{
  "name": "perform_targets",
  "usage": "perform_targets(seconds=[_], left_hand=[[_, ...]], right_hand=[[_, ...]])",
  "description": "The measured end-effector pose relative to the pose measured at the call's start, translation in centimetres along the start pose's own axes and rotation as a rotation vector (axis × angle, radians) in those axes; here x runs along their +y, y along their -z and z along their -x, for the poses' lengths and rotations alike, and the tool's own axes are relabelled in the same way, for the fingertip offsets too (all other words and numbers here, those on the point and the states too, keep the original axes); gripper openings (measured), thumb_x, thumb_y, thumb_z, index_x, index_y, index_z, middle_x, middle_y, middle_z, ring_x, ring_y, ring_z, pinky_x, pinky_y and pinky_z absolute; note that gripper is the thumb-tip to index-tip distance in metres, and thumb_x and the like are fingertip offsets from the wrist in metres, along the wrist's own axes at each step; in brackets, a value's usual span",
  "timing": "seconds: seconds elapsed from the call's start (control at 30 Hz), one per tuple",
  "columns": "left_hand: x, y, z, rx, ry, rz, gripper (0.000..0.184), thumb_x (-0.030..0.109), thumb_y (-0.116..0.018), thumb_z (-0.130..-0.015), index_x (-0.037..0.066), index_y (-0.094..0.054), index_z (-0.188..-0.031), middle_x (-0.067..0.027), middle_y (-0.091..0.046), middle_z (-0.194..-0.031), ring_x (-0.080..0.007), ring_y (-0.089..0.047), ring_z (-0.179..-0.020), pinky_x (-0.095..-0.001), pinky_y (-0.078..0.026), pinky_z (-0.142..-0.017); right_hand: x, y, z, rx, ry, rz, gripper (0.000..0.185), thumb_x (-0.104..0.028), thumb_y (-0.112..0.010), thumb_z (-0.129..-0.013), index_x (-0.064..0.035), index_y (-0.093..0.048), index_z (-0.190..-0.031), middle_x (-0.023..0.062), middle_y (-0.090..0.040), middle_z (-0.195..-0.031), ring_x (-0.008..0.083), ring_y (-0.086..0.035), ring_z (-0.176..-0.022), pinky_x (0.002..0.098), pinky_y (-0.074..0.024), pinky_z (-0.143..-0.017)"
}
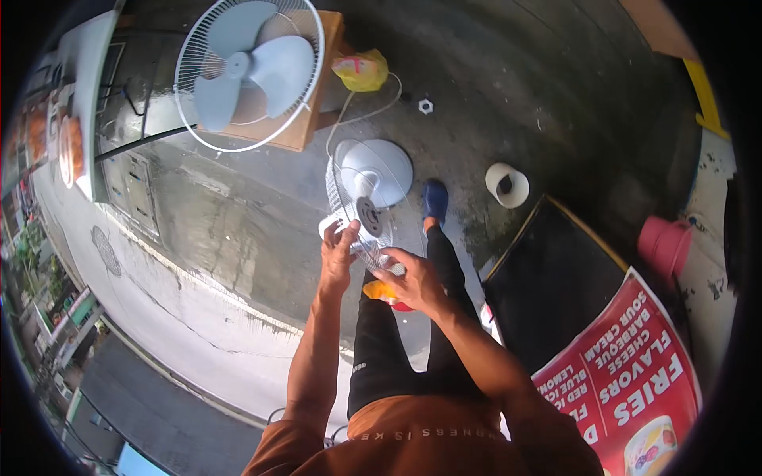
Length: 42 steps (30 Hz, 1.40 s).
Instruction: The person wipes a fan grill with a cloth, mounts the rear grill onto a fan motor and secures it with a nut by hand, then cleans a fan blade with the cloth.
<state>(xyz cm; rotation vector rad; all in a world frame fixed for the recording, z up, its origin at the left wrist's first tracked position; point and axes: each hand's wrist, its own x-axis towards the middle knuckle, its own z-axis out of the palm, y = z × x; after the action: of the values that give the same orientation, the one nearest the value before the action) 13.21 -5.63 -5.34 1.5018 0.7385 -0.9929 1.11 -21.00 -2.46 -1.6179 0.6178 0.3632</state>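
A white stand fan stands on the floor before me, its round base below the motor head with its dark grey round face. Around that head is a thin wire grille, seen nearly edge-on. My left hand is closed at the grille's left side, beside the motor head. My right hand pinches the near right edge of the grille. Just under it lies an orange-yellow cloth by my thigh; a small red thing beneath is mostly hidden.
Grey fan blades in a white front grille rest on a wooden box. Nearby are a yellow plastic bag, a cord, a white nut-shaped piece and a white tub. A black board and red sign stand right.
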Motion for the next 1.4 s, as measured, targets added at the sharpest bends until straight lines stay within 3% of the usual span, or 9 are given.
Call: perform_targets(seconds=[0.2, 0.23, 0.37, 0.57, 0.8, 0.97, 1.1, 1.2, 1.4], left_hand=[[0.1, 0.2, -0.1, 0.053, 0.003, -0.054, 0.105, 0.062, -0.083, -0.079, 0.003, -0.035, -0.152, -0.0156, -0.055, -0.136, -0.0263, -0.053, -0.124, -0.0504, -0.047, -0.097], [-0.5, 0.6, -0.5, 0.045, 0.002, -0.05, 0.107, 0.061, -0.084, -0.079, 0.002, -0.033, -0.153, -0.0165, -0.055, -0.137, -0.0272, -0.053, -0.126, -0.0512, -0.047, -0.098], [-0.3, 0.6, -0.2, 0.052, -0.035, -0.021, 0.117, 0.062, -0.088, -0.074, -0.007, -0.034, -0.151, -0.024, -0.059, -0.133, -0.029, -0.062, -0.115, -0.0407, -0.053, -0.084], [0.7, 0.4, 0.5, 0.044, -0.025, -0.009, 0.113, 0.06, -0.088, -0.074, -0.005, -0.035, -0.15, -0.0227, -0.059, -0.132, -0.0288, -0.062, -0.114, -0.0419, -0.052, -0.085], [-0.6, 1.0, -0.4, 0.054, -0.048, -0.026, 0.11, 0.058, -0.089, -0.075, -0.008, -0.039, -0.147, -0.0266, -0.059, -0.13, -0.0306, -0.061, -0.117, -0.041, -0.05, -0.098], [-0.7, 1.2, -0.8, 0.028, -0.034, -0.005, 0.11, 0.056, -0.089, -0.075, -0.009, -0.037, -0.148, -0.0269, -0.06, -0.13, -0.0318, -0.061, -0.119, -0.0415, -0.05, -0.1], [-0.5, 1.1, -0.4, 0.04, -0.024, 0.009, 0.113, 0.055, -0.09, -0.075, -0.009, -0.034, -0.15, -0.0278, -0.056, -0.134, -0.0324, -0.059, -0.121, -0.0417, -0.049, -0.102], [0.2, 1.1, 0.2, 0.024, 0.012, 0.056, 0.116, 0.054, -0.09, -0.075, -0.007, -0.03, -0.153, -0.0289, -0.051, -0.139, -0.0325, -0.057, -0.124, -0.0426, -0.048, -0.104], [-0.3, 1.4, -0.4, -0.011, -0.004, 0.156, 0.103, 0.036, -0.09, -0.083, -0.006, -0.028, -0.154, -0.0234, -0.053, -0.137, -0.0276, -0.057, -0.121, -0.0405, -0.049, -0.102]], right_hand=[[-3.2, 5.7, -2.0, 0.102, -0.183, -0.117, 0.035, -0.027, -0.077, -0.096, -0.0036, -0.068, -0.12, 0.0038, -0.069, -0.089, 0.0104, -0.066, -0.072, 0.0279, -0.0514, -0.057], [-2.4, 5.8, -2.7, 0.153, -0.201, -0.332, 0.034, -0.03, -0.077, -0.096, -0.0016, -0.069, -0.113, 0.0071, -0.068, -0.091, 0.0117, -0.066, -0.071, 0.0261, -0.0517, -0.05], [-6.7, 8.9, -6.0, 0.18, -0.134, -0.15, 0.054, -0.035, -0.087, -0.084, 0.001, -0.068, -0.12, 0.0119, -0.072, -0.107, 0.0221, -0.069, -0.101, 0.0356, -0.0552, -0.091], [-6.2, 7.6, -9.9, 0.162, -0.061, -0.041, 0.038, -0.021, -0.081, -0.086, 0.0011, -0.068, -0.114, 0.0092, -0.073, -0.099, 0.0184, -0.069, -0.088, 0.034, -0.0532, -0.078], [-7.3, 3.5, -11.9, 0.303, -0.001, -0.063, 0.033, -0.013, -0.071, -0.089, -0.0002, -0.065, -0.12, 0.0182, -0.073, -0.104, 0.0253, -0.071, -0.095, 0.0378, -0.0544, -0.084], [-14.5, -0.5, -20.4, 0.446, 0.539, 0.233, 0.046, 0.002, -0.072, -0.085, -0.0014, -0.062, -0.13, 0.0201, -0.069, -0.121, 0.0412, -0.066, -0.114, 0.0449, -0.0526, -0.096], [-18.0, -4.1, -27.7, 0.362, 0.958, 0.413, 0.058, 0.005, -0.073, -0.075, -0.0043, -0.061, -0.131, 0.0157, -0.066, -0.125, 0.0377, -0.062, -0.116, 0.048, -0.0471, -0.102], [-17.0, -6.3, -28.5, 0.379, 1.046, 0.437, 0.046, -0.004, -0.074, -0.084, -0.0041, -0.064, -0.128, 0.0145, -0.069, -0.123, 0.0349, -0.064, -0.115, 0.0468, -0.0483, -0.101], [-2.0, 1.9, -29.3, 0.623, 0.508, 0.043, 0.018, -0.008, -0.071, -0.095, -0.0038, -0.072, -0.113, 0.0062, -0.076, -0.099, 0.016, -0.071, -0.092, 0.0311, -0.0558, -0.085]])
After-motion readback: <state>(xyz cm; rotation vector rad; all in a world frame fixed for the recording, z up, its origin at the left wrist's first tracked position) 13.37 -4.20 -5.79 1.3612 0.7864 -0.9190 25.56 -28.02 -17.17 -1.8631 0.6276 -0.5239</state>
